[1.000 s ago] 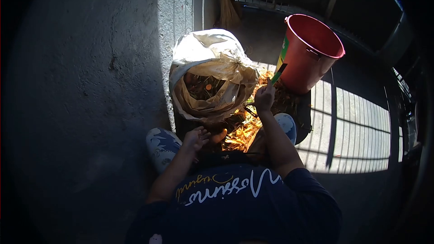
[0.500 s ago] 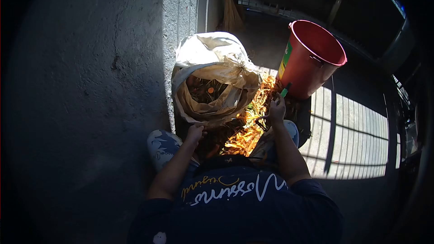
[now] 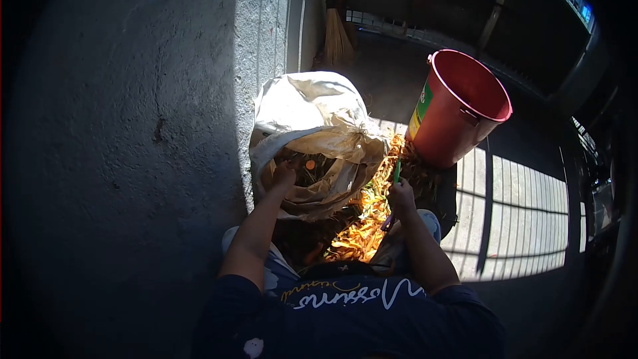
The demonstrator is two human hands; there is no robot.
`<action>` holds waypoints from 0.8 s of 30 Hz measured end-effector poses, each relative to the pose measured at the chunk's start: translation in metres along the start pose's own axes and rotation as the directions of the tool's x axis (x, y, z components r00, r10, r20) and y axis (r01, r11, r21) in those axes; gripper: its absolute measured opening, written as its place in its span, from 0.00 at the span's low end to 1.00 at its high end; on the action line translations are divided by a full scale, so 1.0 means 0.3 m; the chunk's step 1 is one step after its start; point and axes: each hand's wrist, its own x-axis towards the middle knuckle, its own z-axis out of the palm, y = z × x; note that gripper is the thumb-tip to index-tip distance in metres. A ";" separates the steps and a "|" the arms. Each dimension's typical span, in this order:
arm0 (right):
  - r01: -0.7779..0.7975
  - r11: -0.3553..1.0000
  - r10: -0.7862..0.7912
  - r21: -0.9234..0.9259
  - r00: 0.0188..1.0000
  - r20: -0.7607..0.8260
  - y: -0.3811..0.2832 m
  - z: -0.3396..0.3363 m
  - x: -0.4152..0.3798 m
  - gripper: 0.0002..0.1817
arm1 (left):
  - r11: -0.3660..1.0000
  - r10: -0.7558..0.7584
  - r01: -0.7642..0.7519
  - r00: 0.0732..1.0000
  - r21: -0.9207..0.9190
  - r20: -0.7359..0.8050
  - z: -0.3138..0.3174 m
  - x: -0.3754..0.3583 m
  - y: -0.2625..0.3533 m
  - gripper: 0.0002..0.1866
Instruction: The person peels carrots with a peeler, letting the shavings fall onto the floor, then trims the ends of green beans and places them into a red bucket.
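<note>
While right hand [image 3: 401, 194] holds green-handled tool [image 3: 396, 174] over sunlit orange peelings [image 3: 362, 226], left hand [image 3: 284, 175] has moved up from lap into open beige woven sack [image 3: 319, 134]; grip cannot tell. Red plastic bucket [image 3: 458, 110] right of sack.

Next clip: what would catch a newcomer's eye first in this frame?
The red bucket at upper right stands out, tilted beside a sunlit heap of orange peelings on the floor. Left of it sits an open pale sack, where the left hand reaches into the mouth. The right hand holds a green-handled tool over the peelings.
</note>
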 end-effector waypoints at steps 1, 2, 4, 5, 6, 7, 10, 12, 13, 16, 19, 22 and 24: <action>0.015 1.000 -0.015 -0.025 1.000 0.025 0.005 0.010 0.004 0.11 | 0.994 0.022 -0.009 0.992 0.107 -0.123 0.027 0.078 -0.024 0.18; 0.020 0.999 -0.020 -0.025 1.000 0.024 0.007 0.017 0.007 0.11 | 0.977 0.057 -0.004 0.969 0.214 -0.241 0.043 0.155 -0.054 0.17; -0.106 0.994 0.103 0.014 0.988 0.115 -0.014 0.042 -0.003 0.10 | 0.920 0.286 -0.217 0.941 0.326 -0.179 -0.037 0.205 -0.026 0.22; -0.100 0.995 0.097 0.014 0.989 0.115 -0.017 0.054 -0.004 0.10 | 0.915 0.306 -0.239 0.936 0.325 -0.174 -0.069 0.205 -0.032 0.22; -0.108 0.994 0.107 0.002 0.986 0.126 -0.018 0.067 -0.005 0.10 | 0.910 0.324 -0.258 0.931 0.324 -0.169 -0.096 0.196 -0.052 0.22; -0.119 0.993 0.119 -0.012 0.984 0.136 -0.017 0.075 -0.007 0.10 | 0.906 0.340 -0.276 0.926 0.321 -0.162 -0.119 0.251 -0.006 0.22; -0.106 0.988 0.124 -0.109 0.978 0.170 -0.025 0.096 -0.011 0.09 | 0.892 0.387 -0.330 0.911 0.309 -0.144 -0.114 0.202 0.014 0.22; -0.087 0.984 0.113 -0.155 0.980 0.166 -0.025 0.105 -0.015 0.12 | 0.881 0.416 -0.364 0.900 0.301 -0.129 -0.089 0.125 0.007 0.23; -0.088 0.977 0.121 -0.192 0.979 0.166 -0.029 0.109 -0.017 0.12 | 0.875 0.430 -0.380 0.895 0.299 -0.120 -0.083 0.091 0.011 0.23; -0.107 0.961 0.153 -0.253 0.974 0.168 -0.042 0.124 -0.025 0.12 | 0.852 0.477 -0.433 0.874 0.296 -0.094 -0.093 0.035 0.027 0.23; -0.123 0.955 0.178 -0.270 0.966 0.187 -0.038 0.126 -0.036 0.11 | 0.822 0.527 -0.487 0.847 0.295 -0.067 -0.130 0.086 0.124 0.24; -0.099 0.967 0.155 -0.235 0.959 0.235 -0.033 0.120 -0.039 0.09 | 0.792 0.569 -0.530 0.820 0.302 -0.054 -0.146 0.048 0.158 0.24; -0.077 0.975 0.133 -0.208 0.954 0.269 -0.037 0.122 -0.037 0.08 | 0.775 0.592 -0.550 0.804 0.311 -0.053 -0.142 -0.014 0.155 0.24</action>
